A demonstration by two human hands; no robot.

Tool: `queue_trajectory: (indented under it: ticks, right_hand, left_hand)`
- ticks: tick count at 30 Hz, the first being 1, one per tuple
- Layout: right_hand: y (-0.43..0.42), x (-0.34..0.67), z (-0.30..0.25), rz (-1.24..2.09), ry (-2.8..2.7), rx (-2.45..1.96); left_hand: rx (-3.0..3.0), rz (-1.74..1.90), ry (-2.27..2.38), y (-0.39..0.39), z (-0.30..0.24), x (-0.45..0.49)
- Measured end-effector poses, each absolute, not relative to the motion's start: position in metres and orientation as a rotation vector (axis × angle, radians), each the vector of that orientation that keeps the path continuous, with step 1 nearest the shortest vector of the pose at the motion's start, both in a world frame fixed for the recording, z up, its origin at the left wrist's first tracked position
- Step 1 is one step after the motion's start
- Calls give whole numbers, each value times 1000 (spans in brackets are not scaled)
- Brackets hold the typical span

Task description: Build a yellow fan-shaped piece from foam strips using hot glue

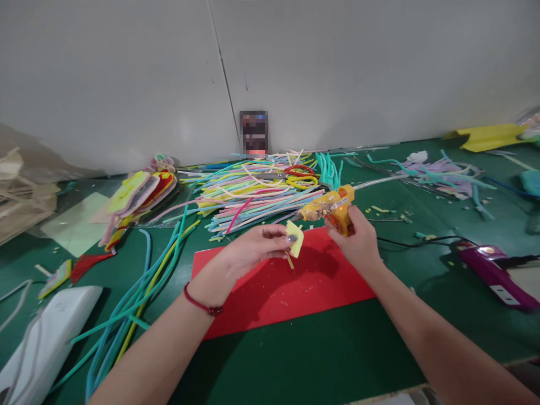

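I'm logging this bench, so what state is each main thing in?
Left hand: pinching yellow piece
Yellow piece: bent
Right hand: gripping glue gun
Glue gun: stick loaded, light seemingly lit
Phone: upright, screen lit
Scissors: lying down, open or shut unclear
Red sheet: flat
Pipe cleaners: heaped

The left hand (pixel 258 247) has a glossy grey thumbnail (pixel 291 238); a dark-red cord bracelet (pixel 194 301) with dark beads (pixel 215 311) circles its wrist (pixel 211 281).

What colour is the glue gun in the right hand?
The glue gun is yellow-orange; the head view shows it best.
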State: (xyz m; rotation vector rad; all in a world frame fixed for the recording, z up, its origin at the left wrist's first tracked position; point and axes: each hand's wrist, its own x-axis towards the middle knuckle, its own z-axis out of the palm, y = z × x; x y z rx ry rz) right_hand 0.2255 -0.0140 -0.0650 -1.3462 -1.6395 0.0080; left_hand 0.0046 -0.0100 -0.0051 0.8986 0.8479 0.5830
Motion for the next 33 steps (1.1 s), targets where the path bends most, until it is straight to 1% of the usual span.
queue_trajectory:
  ticks: [4, 10, 16, 20, 22, 25, 29, 33]
  right_hand:
    - [-11, 228, -66, -22, -1615, -1413]
    - [4, 253, -74, -73, -1449, -1677]
    - [16, 278, -91, 47, -1330, -1955]
    - [13, 278, -89, 37, -1174, -2063]
    - [9, 276, -82, -40, -1196, -1980]
    - [3, 268, -70, -119, -1433, -1690]
    - [-4, 244, -70, 97, -1832, -1368]
    - [-9, 219, -83, 320, -2038, -1316]
  left_hand:
    - [995, 531, 847, -11, -4, 6]
    - [1280, 384, 839, -8, 2, 3]
    - [1423, 429, 930, 2, 8, -9]
    - [1575, 465, 1000, 6, 7, -15]
    - [1647, 451, 1030, 7, 4, -16]
    - [1739, 409, 1082, 9, -3, -16]
    - [1821, 319, 1114, 10, -6, -16]
    - [1827, 281, 1078, 9, -6, -14]
